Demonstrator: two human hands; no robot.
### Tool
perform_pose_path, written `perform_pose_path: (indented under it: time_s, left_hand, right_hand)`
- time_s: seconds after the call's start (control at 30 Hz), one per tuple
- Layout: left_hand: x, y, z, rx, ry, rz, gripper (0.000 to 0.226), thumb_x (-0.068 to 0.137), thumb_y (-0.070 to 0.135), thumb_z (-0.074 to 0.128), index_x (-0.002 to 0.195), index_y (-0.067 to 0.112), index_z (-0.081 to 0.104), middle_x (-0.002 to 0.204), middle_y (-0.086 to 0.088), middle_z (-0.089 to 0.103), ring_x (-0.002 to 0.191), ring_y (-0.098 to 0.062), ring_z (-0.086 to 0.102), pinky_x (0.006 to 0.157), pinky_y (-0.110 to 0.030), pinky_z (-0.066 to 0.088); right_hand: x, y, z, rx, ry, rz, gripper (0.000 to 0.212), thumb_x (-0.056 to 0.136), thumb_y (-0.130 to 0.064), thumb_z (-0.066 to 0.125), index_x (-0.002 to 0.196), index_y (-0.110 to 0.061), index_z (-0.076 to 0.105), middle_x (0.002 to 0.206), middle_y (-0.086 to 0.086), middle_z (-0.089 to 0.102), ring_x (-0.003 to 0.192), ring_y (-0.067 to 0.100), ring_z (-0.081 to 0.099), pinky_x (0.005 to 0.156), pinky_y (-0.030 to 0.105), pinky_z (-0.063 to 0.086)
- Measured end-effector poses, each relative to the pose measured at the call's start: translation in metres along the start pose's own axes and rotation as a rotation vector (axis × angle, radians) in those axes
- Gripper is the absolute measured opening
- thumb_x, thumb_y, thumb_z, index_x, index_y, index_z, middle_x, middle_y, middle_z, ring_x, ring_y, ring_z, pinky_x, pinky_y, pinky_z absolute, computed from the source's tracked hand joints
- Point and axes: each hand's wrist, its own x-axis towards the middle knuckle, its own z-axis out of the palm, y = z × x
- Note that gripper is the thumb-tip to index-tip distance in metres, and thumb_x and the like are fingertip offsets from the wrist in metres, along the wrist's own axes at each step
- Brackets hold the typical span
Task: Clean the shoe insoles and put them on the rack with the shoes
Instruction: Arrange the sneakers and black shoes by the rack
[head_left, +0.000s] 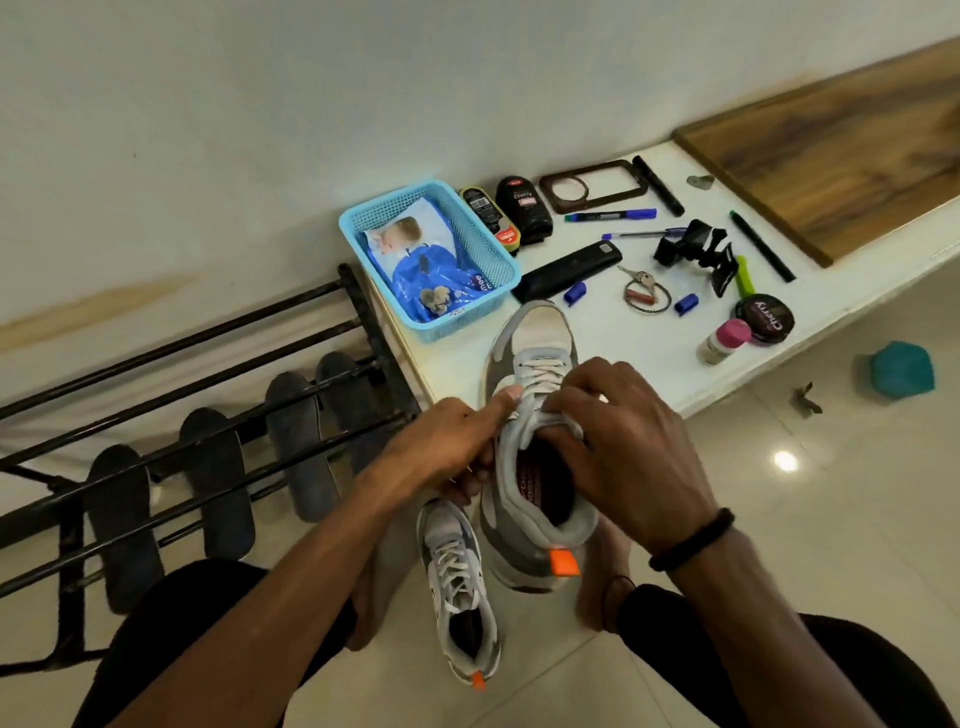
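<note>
Four dark insoles (213, 483) lie across the black rack (171, 395) at the left; the left hand (447, 447) grips the side of the raised grey sneaker (524, 395), thumb along its laces; the right hand (618, 441) curls over the tongue, fingers hooked at the opening; the step looks like seating or checking the insole inside; next, I judge, this shoe goes to the rack; a second sneaker (457, 587) waits on the floor; two shoes in all.
</note>
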Motion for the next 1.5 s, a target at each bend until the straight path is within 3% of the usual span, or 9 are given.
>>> perform_pose_path:
  time_s: [0.17,0.37,0.47,0.67,0.8,0.97,1.27,1.4,1.5]
  left_hand:
    - [0.001,-0.008,0.01,-0.096,0.103,-0.007,0.078,0.088,0.076,0.052,0.088,0.001,0.074,0.068,-0.009,0.072,0.052,-0.018,0.067,0.05,-0.025,0.055]
    - [-0.018,-0.013,0.012,-0.489,0.18,0.16,0.025,0.095,0.03,0.072,0.095,0.006,0.075,0.08,-0.007,0.073,0.063,-0.011,0.067,0.063,-0.024,0.059]
    - [-0.028,-0.011,0.02,-0.513,0.297,0.237,0.02,0.097,0.029,0.068,0.099,0.01,0.074,0.091,-0.006,0.077,0.085,-0.02,0.075,0.079,-0.032,0.062]
    - [-0.045,0.002,0.03,-0.615,0.392,0.36,0.021,0.102,0.028,0.061,0.108,0.009,0.066,0.1,-0.01,0.078,0.09,-0.02,0.077,0.081,-0.036,0.063]
    - [-0.044,0.003,0.031,-0.965,0.388,0.194,0.018,0.105,0.017,0.056,0.115,0.002,0.058,0.099,-0.019,0.077,0.085,-0.028,0.078,0.073,-0.036,0.064]
    - [-0.038,0.001,0.039,-1.43,0.365,-0.042,0.021,0.106,0.01,0.05,0.127,0.006,0.053,0.098,-0.022,0.073,0.072,-0.032,0.076,0.064,-0.039,0.065]
    - [-0.067,0.055,-0.008,-0.952,0.555,0.261,0.013,0.098,0.024,0.067,0.096,0.014,0.075,0.095,-0.007,0.078,0.083,-0.017,0.068,0.066,-0.028,0.056]
    - [-0.1,0.111,-0.049,-0.899,0.434,0.304,0.012,0.096,0.014,0.067,0.089,0.009,0.075,0.073,-0.001,0.066,0.045,-0.003,0.05,0.041,-0.015,0.039]
    - [-0.133,0.138,-0.063,-0.913,0.253,0.327,0.019,0.103,0.015,0.058,0.094,0.003,0.07,0.068,-0.007,0.06,0.053,-0.009,0.051,0.045,-0.016,0.044]
  right_hand:
    - [-0.015,-0.007,0.006,0.134,0.138,0.22,0.026,0.093,-0.037,0.063,0.11,-0.019,0.069,0.114,0.002,0.058,0.1,0.021,0.056,0.08,0.035,0.053]
    - [-0.036,-0.025,-0.015,0.402,-0.039,0.922,0.067,0.091,-0.078,0.03,0.113,-0.023,0.062,0.095,0.001,0.069,0.097,0.023,0.066,0.089,0.044,0.055]
    - [-0.025,-0.031,-0.024,0.765,-0.04,1.079,0.054,0.099,-0.062,0.04,0.083,-0.018,0.066,0.084,0.006,0.07,0.083,0.025,0.068,0.08,0.042,0.059]
    - [-0.006,-0.041,-0.007,1.131,0.508,1.286,0.011,0.081,-0.017,0.082,0.09,-0.015,0.076,0.087,0.0,0.073,0.079,0.013,0.066,0.076,0.03,0.057]
    - [-0.006,-0.036,0.002,1.783,0.792,1.268,0.019,0.083,0.009,0.071,0.094,-0.005,0.066,0.087,0.016,0.072,0.078,0.026,0.07,0.071,0.039,0.06]
    - [-0.031,-0.006,0.036,2.149,0.716,1.161,0.016,0.096,0.005,0.046,0.102,-0.007,0.055,0.088,0.012,0.076,0.071,0.017,0.074,0.07,0.029,0.06]
    - [-0.016,-0.01,-0.06,1.909,0.802,1.034,0.029,0.097,-0.006,0.059,0.125,0.0,0.057,0.111,0.016,0.07,0.093,0.023,0.07,0.096,0.042,0.051]
    - [0.007,-0.029,-0.129,1.638,0.757,0.893,0.02,0.101,-0.014,0.057,0.112,0.001,0.062,0.081,0.012,0.067,0.06,0.016,0.063,0.068,0.031,0.055]
    - [0.025,-0.051,-0.161,1.347,0.597,0.886,0.049,0.107,-0.043,0.037,0.101,-0.002,0.063,0.065,0.006,0.044,0.053,0.015,0.037,0.049,0.027,0.036]
